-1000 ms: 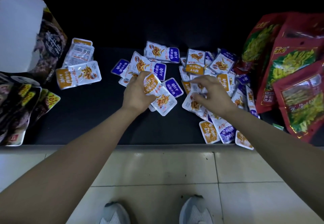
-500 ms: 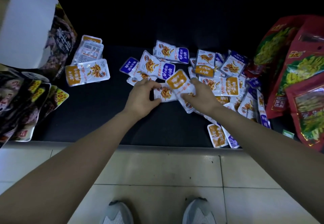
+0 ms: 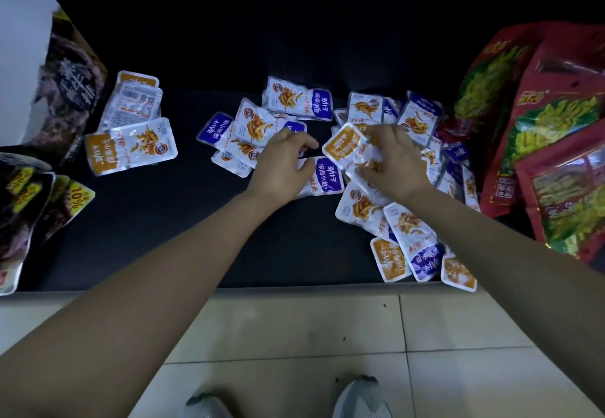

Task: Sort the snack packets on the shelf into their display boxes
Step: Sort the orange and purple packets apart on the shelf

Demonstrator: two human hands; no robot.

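Note:
Small white fish-snack packets with orange or purple ends lie on the dark shelf. My right hand grips a small stack of orange-ended packets above the mixed heap on the right. My left hand sits just left of it, fingers curled, thumb on a purple-ended packet lying under it. Purple-ended packets are gathered behind my left hand. A separate group of orange-ended packets lies at the left, beside an open display box with a white flap.
Dark snack packets with yellow 10% labels lean at the far left. Large red bags crowd the right side against the heap. The shelf's front edge runs above the tiled floor, where my shoes show.
The orange-ended packet went from my left hand to my right, which now holds it with others. My left hand has moved down onto a purple-ended packet.

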